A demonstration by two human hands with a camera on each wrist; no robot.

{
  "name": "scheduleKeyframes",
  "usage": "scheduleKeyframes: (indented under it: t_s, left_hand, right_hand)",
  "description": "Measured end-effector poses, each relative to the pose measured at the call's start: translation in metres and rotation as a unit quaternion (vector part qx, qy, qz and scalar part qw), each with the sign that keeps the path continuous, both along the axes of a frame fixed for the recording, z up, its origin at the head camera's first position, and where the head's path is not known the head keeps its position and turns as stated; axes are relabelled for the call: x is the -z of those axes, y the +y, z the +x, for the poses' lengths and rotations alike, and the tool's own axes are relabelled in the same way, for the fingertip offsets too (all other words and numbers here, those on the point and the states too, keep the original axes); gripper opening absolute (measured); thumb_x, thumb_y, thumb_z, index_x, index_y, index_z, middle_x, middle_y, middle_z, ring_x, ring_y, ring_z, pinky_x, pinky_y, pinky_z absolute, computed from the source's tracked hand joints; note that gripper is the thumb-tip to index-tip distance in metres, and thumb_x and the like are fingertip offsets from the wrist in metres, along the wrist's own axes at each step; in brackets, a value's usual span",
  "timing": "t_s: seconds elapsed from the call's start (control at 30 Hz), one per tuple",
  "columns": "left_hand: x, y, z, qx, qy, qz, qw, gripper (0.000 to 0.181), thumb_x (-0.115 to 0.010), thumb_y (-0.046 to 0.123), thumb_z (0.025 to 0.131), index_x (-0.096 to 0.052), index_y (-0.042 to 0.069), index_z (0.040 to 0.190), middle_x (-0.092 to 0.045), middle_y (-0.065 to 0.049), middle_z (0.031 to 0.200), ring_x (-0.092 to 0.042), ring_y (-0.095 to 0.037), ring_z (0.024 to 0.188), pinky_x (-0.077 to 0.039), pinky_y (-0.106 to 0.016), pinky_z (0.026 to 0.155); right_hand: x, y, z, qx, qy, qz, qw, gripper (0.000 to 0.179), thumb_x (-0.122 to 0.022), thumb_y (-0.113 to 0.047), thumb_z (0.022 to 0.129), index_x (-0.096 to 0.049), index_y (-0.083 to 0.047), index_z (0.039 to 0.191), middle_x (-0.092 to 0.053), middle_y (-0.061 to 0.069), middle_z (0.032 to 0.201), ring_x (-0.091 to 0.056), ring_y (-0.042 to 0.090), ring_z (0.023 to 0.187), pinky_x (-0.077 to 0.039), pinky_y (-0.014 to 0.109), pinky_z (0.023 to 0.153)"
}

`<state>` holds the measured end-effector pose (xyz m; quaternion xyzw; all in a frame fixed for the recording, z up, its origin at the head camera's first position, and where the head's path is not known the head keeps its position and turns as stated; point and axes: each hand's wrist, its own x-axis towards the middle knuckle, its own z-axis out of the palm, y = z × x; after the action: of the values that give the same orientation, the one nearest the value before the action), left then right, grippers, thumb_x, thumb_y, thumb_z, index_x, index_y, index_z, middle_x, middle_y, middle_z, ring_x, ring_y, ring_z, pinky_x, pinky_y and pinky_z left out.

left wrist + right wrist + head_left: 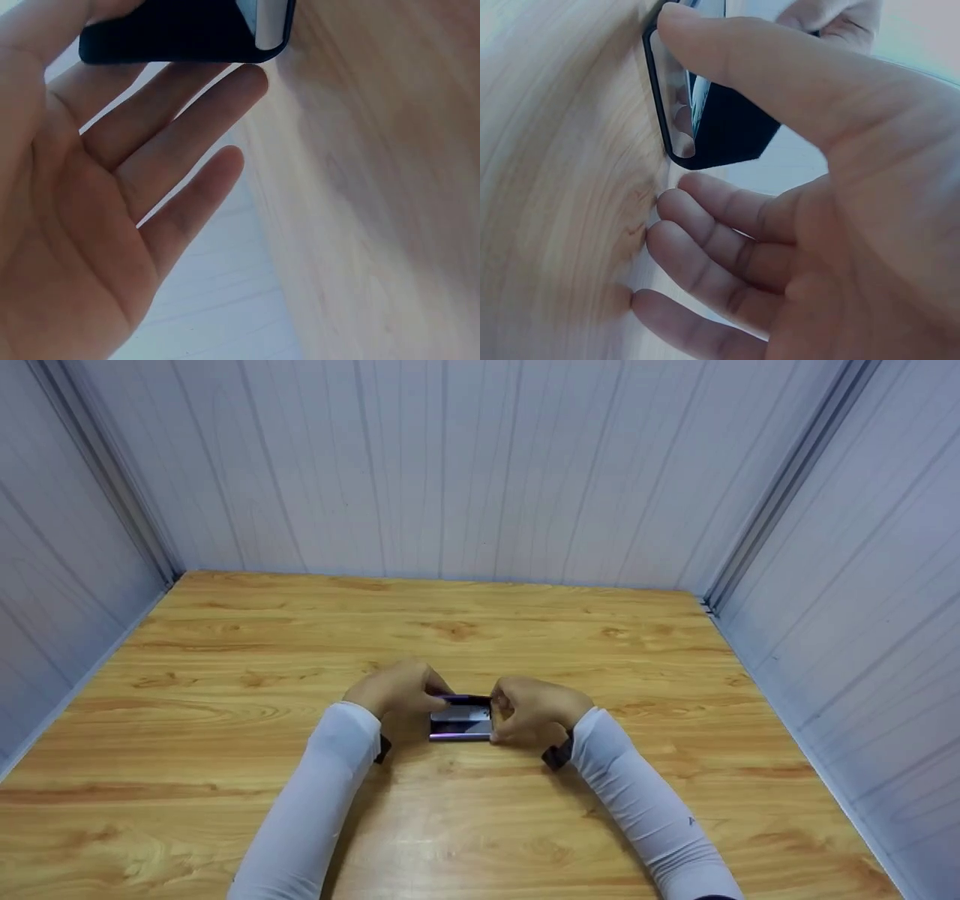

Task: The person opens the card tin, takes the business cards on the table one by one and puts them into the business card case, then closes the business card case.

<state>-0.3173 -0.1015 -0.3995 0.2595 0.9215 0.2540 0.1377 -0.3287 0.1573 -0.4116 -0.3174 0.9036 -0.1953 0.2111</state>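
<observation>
A small, flat rectangular case [461, 729] with a shiny purple edge lies between both hands, its inside showing dark and silvery. At its left end my left hand [401, 688] pinches the far edge between thumb and fingers. In the left wrist view, the case's black part [165, 34] has rounded corners, and the lower fingers [199, 187] stretch out free. My right hand [541, 705] grips the right end, thumb at the near corner and forefinger at the far one. The right wrist view shows the thumb [705, 45] on the silvery frame and a black flap [735, 124] standing at an angle.
The wood-grain table [450, 630] spreads out around the hands. White panelled walls [480, 472] stand at the back and both sides. Dark bands [557, 755] show under the white sleeves [637, 802] at the wrists.
</observation>
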Motion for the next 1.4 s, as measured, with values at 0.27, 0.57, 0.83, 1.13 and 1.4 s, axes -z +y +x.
scheduleKeyframes:
  t_s: [0.27, 0.57, 0.83, 1.13, 1.4]
  left_hand:
    - [0.007, 0.001, 0.003, 0.021, 0.010, -0.003, 0.9997, 0.031, -0.079, 0.020, 0.085, -0.077, 0.012, 0.116, -0.073, 0.002, 0.105, -0.066, -0.012, 0.091, -0.056, -0.037, 0.084]
    - [0.005, 0.006, 0.009, 0.005, -0.010, -0.018, 0.9998, 0.039, -0.087, 0.021, 0.079, -0.073, 0.016, 0.115, -0.070, 0.003, 0.106, -0.064, -0.015, 0.099, -0.053, -0.038, 0.089]
    - [0.004, 0.009, 0.014, -0.010, 0.009, -0.039, 0.9992, 0.040, -0.090, 0.023, 0.075, -0.073, 0.018, 0.110, -0.067, 0.005, 0.102, -0.061, -0.012, 0.089, -0.052, -0.034, 0.083]
    - [0.007, 0.011, 0.017, -0.009, 0.032, -0.067, 0.9972, 0.046, -0.092, 0.027, 0.073, -0.071, 0.018, 0.113, -0.063, 0.006, 0.106, -0.059, -0.011, 0.091, -0.051, -0.032, 0.084]
    - [0.008, 0.013, 0.020, -0.011, 0.037, -0.080, 0.9960, 0.049, -0.093, 0.028, 0.072, -0.070, 0.020, 0.115, -0.060, 0.007, 0.108, -0.058, -0.011, 0.094, -0.051, -0.033, 0.086]
  right_hand:
    - [0.000, 0.001, 0.000, -0.003, -0.001, 0.007, 1.0000, 0.070, -0.084, -0.035, 0.083, -0.056, 0.003, 0.134, -0.061, 0.009, 0.120, -0.059, 0.022, 0.110, -0.049, 0.037, 0.096]
    - [-0.002, 0.002, 0.000, -0.004, -0.005, 0.003, 1.0000, 0.068, -0.084, -0.035, 0.083, -0.056, 0.002, 0.133, -0.059, 0.009, 0.119, -0.058, 0.022, 0.108, -0.049, 0.040, 0.095]
    - [-0.003, 0.002, 0.000, -0.007, -0.006, -0.003, 1.0000, 0.067, -0.084, -0.033, 0.083, -0.056, 0.002, 0.133, -0.058, 0.006, 0.113, -0.056, 0.021, 0.102, -0.048, 0.039, 0.093]
    - [-0.003, 0.002, 0.000, -0.012, -0.007, -0.004, 0.9999, 0.067, -0.084, -0.033, 0.083, -0.056, 0.001, 0.133, -0.057, 0.006, 0.112, -0.055, 0.020, 0.103, -0.048, 0.039, 0.094]
    - [0.000, 0.002, -0.001, -0.010, -0.010, -0.009, 0.9999, 0.067, -0.085, -0.033, 0.082, -0.057, 0.002, 0.132, -0.057, 0.006, 0.110, -0.054, 0.019, 0.099, -0.048, 0.038, 0.090]
